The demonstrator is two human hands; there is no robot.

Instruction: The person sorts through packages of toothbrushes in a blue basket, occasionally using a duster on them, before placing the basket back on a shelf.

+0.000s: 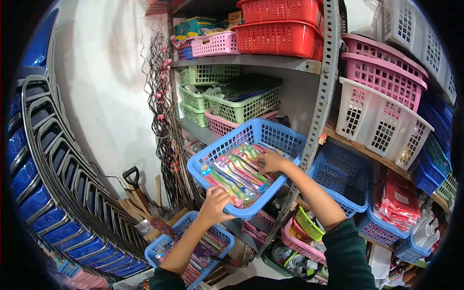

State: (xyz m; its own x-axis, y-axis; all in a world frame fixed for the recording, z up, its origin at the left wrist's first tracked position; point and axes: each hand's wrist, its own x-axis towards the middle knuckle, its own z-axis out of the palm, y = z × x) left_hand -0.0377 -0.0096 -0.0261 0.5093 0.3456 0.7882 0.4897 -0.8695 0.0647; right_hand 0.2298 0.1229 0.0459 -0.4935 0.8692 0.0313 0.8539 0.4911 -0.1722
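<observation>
A blue plastic basket [285, 133] is tilted in front of the shelf rack, holding rows of colourful items in clear wrapping that look like toothbrush packs [237, 169]. My left hand [215, 206] is closed on the basket's near rim at the lower left. Over the right part of the packs, my right hand [272, 162] reaches in with its fingers curled onto them; its fingertips are partly hidden. Lower down, under my left forearm, stands a second blue basket [227, 237] with more wrapped colourful items inside.
A metal shelf post [325, 82] rises just right of the basket. Green baskets [241, 108] and red baskets [278, 38] fill the shelves. Stacked blue chairs [53, 193] line the left side. At right are a white basket [382, 125] and an empty blue basket [340, 174].
</observation>
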